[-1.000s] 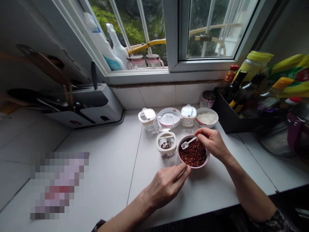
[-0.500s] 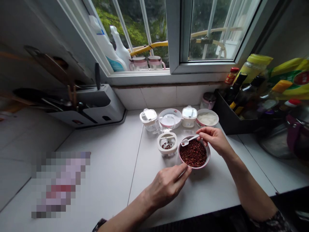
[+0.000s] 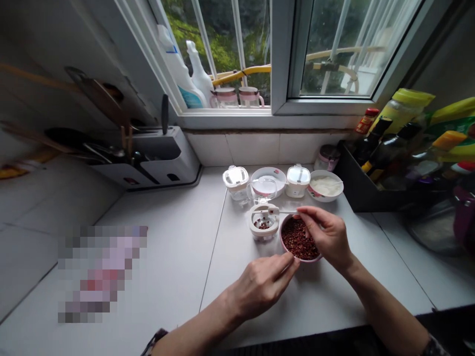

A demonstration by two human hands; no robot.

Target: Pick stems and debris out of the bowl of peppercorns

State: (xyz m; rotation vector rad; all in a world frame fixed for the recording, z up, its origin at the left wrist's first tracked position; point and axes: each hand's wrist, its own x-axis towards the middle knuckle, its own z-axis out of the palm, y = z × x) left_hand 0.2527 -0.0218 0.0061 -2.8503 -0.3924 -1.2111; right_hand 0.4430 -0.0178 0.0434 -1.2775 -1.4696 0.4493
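Note:
My left hand (image 3: pixel 260 284) is closed in a pinch on the near rim of a bowl (image 3: pixel 282 242) full of red-brown peppercorns (image 3: pixel 299 241). Between the thumb and fingers of my right hand (image 3: pixel 328 235) is a small white spoon (image 3: pixel 286 212). Its scoop carries a few dark bits and is over the mouth of a small seasoning jar (image 3: pixel 254 228), left of the bowl. Some peppercorns lie inside that jar, and its clear lid (image 3: pixel 267 189) is flipped up at the back.
Behind stand two lidded jars (image 3: pixel 236 184) (image 3: pixel 298 182), a bowl of white powder (image 3: pixel 256 179) and a bowl of white grains (image 3: pixel 326 187). A dark box of bottles (image 3: pixel 356 183) bounds the right. At the left are a utensil holder (image 3: pixel 178 158) and a blurred-out packet-like shape (image 3: pixel 111 269).
My right hand has carried the spoon left from above the bowl to the open jar. My left hand stays on the bowl's rim. The camera view has shifted slightly.

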